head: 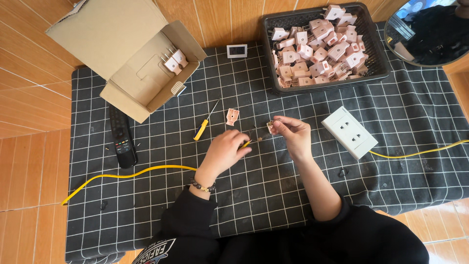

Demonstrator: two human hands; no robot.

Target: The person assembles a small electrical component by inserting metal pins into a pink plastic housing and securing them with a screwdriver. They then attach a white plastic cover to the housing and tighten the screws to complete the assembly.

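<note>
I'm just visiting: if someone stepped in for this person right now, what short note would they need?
Left hand: pinches the end of the yellow cable, which trails left across the checked cloth.
Right hand: holds a small pink plug part at its fingertips, close to the cable end.
Nearby: a second pink plug piece and a yellow-handled screwdriver lie on the cloth.
Done: two finished-looking plugs sit in the cardboard box.
Left: the black basket holds many pink plugs.
</note>
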